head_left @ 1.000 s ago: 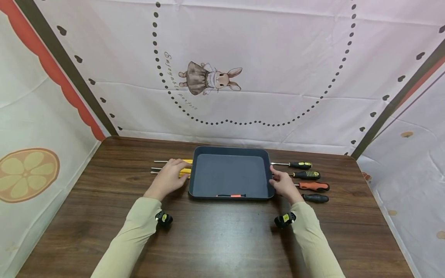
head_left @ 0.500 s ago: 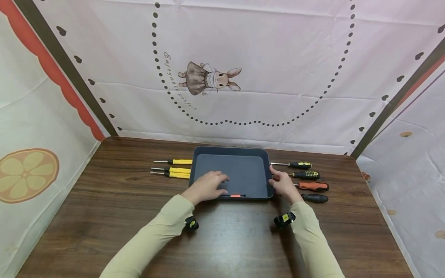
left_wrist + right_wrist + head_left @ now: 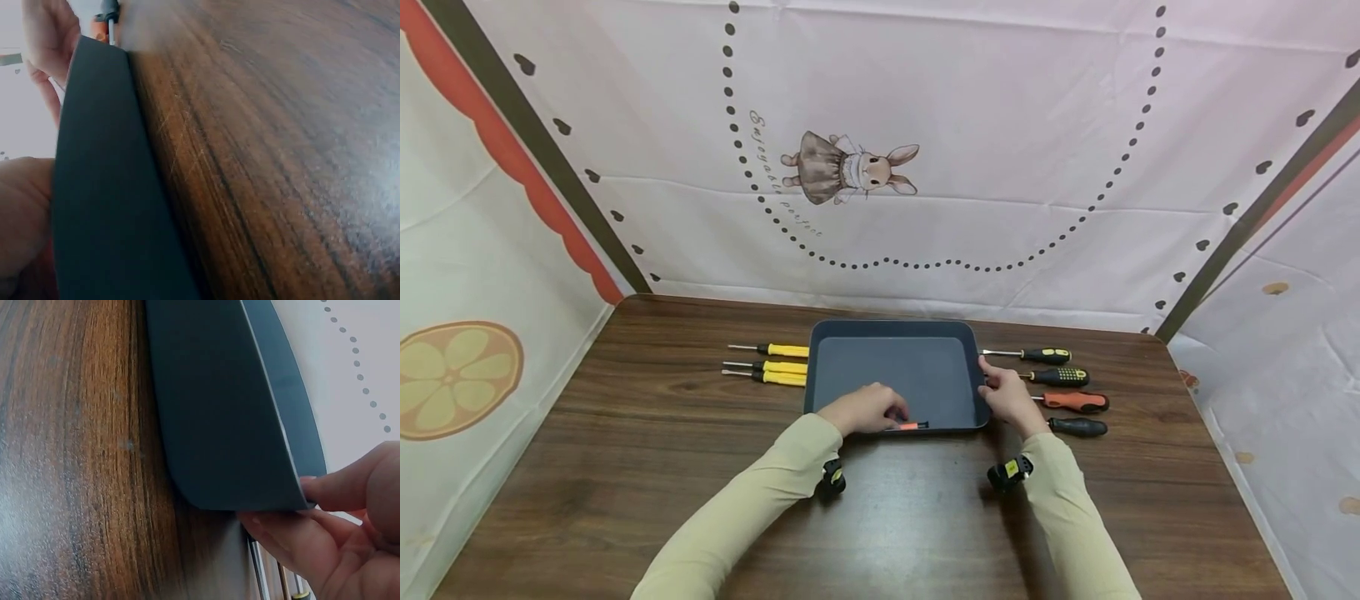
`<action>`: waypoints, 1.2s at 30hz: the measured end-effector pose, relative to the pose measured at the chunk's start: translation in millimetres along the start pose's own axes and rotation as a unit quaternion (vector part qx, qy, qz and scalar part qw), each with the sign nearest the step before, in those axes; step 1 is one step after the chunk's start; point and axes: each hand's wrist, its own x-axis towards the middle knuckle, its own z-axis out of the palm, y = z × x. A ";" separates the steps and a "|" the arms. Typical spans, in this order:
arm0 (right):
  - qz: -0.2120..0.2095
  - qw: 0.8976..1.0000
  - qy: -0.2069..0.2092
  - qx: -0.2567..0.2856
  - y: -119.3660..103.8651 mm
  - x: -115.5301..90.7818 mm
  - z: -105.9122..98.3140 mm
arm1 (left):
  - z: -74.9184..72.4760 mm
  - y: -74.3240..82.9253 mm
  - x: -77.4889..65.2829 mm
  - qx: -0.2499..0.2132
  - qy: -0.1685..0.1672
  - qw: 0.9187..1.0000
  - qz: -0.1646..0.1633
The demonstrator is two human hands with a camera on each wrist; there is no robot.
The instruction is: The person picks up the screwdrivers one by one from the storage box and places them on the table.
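A dark grey rectangular tray (image 3: 891,329) stands on the wooden table. My right hand (image 3: 1009,398) pinches its right side, the thumb at the rim and the fingers below, as the right wrist view shows. Inside, along the near wall, lies a thin black item with an orange band (image 3: 913,426); its kind is unclear. My left hand (image 3: 867,408) reaches over the near wall with fingers bent down at this item, covering its left part. The fingertips are hidden, so I cannot tell whether they grip it. In the left wrist view the tray wall (image 3: 106,169) blocks the fingers.
Several yellow-handled screwdrivers (image 3: 786,367) lie left of the tray, their handle ends against or under it. To its right are a black-and-yellow screwdriver (image 3: 1047,356), another with yellow dots (image 3: 1062,377), an orange one (image 3: 1077,402) and a black one (image 3: 1078,427). A printed cloth hangs behind the table.
My left hand has left the tray's left side, crossed rightward over the tray, and come down at the thin orange-banded item. My right hand still holds the tray's right side.
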 end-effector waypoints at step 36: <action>0.000 0.998 0.049 -0.047 0.8 -6.2 4.1 | -27.1 -7.7 -26.9 0.039 0.109 0.992 0.053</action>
